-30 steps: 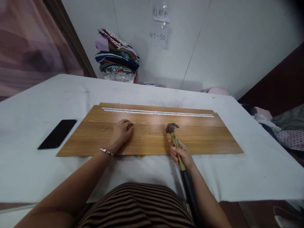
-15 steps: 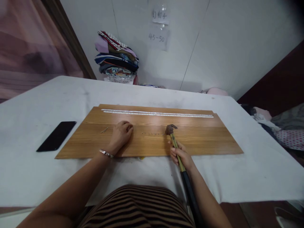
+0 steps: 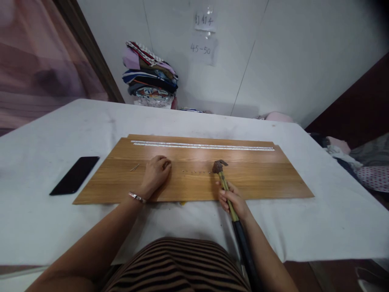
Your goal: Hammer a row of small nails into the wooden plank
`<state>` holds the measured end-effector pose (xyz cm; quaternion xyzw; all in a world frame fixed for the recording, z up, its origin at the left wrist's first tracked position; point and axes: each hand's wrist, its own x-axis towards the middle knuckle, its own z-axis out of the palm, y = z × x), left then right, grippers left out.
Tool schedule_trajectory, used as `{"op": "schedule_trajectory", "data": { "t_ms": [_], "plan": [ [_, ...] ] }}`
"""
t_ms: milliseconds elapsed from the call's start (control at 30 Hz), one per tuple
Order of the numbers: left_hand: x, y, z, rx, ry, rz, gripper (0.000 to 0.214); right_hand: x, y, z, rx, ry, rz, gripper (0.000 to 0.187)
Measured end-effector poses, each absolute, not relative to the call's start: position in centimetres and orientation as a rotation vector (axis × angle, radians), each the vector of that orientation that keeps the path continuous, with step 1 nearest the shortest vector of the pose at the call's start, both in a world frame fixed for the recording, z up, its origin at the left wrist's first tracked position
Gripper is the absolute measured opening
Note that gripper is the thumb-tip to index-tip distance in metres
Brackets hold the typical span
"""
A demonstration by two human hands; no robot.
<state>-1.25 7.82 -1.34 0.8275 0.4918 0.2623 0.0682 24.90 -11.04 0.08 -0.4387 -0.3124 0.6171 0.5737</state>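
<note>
"Gripping the hammer [image 3: 238, 227], our right hand [image 3: 231, 199] closes around it, clamped. Which way does its long axis run?"

"Away from us, slanting slightly left. We see the hammer's head [image 3: 217, 166] just beside the right end of the row of small nails [image 3: 195, 172]."

"Our left hand [image 3: 157, 172]?"

"Near the row's left end, resting on the board [image 3: 267, 174], fingers curled; whether it holds anything, we cannot tell."

"Farther off?"

"Two white strips [image 3: 202, 146], then bare desk [image 3: 194, 123]."

Two hands [image 3: 156, 173], one hammer [image 3: 234, 215], one phone [image 3: 75, 176], two white strips [image 3: 200, 147], two wall notes [image 3: 201, 49], one bracelet [image 3: 137, 197]
</note>
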Motion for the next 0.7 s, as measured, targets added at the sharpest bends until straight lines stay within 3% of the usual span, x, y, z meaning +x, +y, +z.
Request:
{"op": "schedule_trajectory", "data": {
  "t_ms": [700],
  "plan": [
    [-0.99,7.66,-1.57,2.458,1.262,0.821,0.031,24.76,-10.84,0.14,-1.038,-0.752,1.43,0.039]
  ]
}}
